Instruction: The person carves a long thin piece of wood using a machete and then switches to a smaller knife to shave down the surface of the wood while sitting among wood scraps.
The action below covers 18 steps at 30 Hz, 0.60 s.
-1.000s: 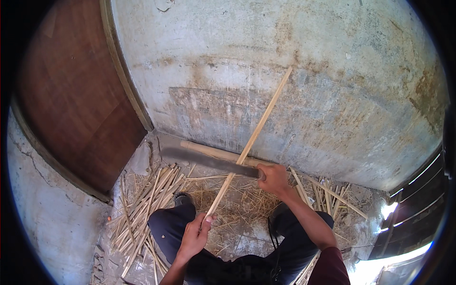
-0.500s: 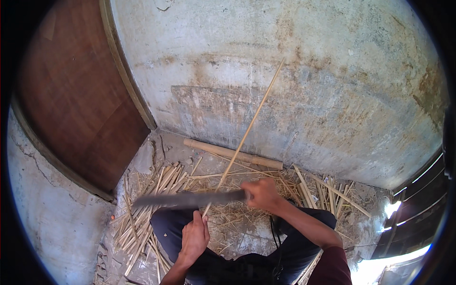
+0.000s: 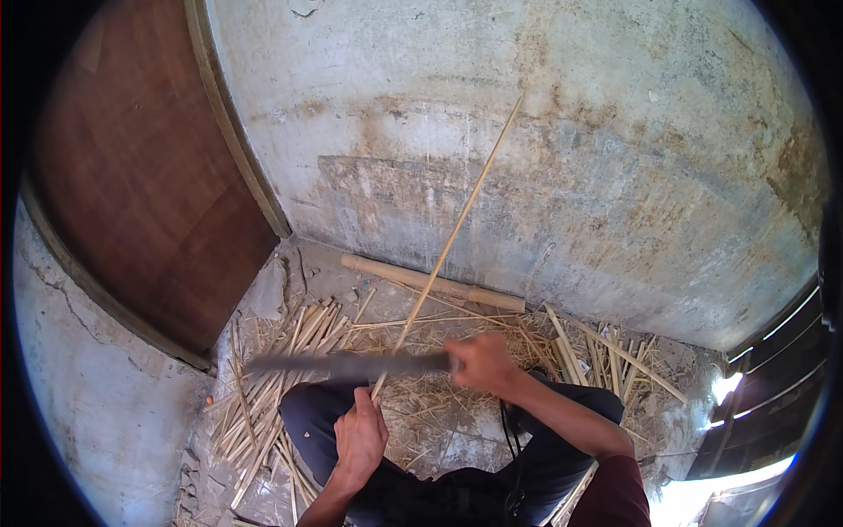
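Note:
My left hand is closed round the near end of a long, thin bamboo strip, which slants up and away to the right in front of the wall. In my right hand is the handle of a machete. Its dark, broad blade points left and lies across the strip just beyond my left fingers; motion blurs it. Whether the edge touches or bites into the strip I cannot tell.
Split bamboo strips lie heaped on the left, and another bundle on the right. A thick bamboo pole rests along the foot of the stained wall. Shavings litter the floor. A brown door stands at the left.
The bamboo strip's far end has shifted slightly up and left. Both hands stay in nearly the same place, and the machete blade still lies across the strip.

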Available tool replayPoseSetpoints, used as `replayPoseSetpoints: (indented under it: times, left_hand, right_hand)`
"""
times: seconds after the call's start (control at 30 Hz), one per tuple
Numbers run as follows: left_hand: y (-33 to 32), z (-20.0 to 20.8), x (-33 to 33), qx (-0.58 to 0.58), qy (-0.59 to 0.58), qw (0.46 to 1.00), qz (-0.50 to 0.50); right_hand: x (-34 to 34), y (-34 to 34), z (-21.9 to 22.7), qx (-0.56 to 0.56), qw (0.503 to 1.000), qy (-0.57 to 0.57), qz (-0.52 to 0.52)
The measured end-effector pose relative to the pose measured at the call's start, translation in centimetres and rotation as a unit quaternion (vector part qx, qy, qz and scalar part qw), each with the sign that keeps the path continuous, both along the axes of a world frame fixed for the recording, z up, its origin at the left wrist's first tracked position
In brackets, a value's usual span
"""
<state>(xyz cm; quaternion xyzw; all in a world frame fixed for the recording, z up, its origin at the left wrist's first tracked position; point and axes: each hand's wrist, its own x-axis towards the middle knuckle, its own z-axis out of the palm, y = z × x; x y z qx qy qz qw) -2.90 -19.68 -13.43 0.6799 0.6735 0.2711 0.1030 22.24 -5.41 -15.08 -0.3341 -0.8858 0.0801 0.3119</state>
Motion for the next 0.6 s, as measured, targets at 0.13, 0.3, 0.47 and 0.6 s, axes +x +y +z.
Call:
replayPoseSetpoints:
  times: [0.13, 0.3, 0.47, 0.6]
  left_hand:
    - [-0.4, 0.5, -0.3, -0.021, -0.008, 1.000, 0.017]
    - [-0.2, 1.7, -0.6, -0.037, -0.078, 0.996, 0.008]
    - [-0.4, 1.8, -0.9, -0.031, -0.162, 0.986, -0.009]
    - [-0.4, 1.8, -1.4, -0.076, -0.149, 0.986, -0.006]
  right_hand:
    - [0.2, 1.0, -0.3, -0.060, 0.991, -0.060, -0.099]
    - [0.3, 0.9, 0.3, -0.050, 0.991, -0.046, -0.113]
    - [1.6, 2.1, 0.9, -0.049, 0.985, -0.041, -0.158]
    - [2.4, 3.4, 0.1, -0.033, 0.984, -0.015, -0.176]
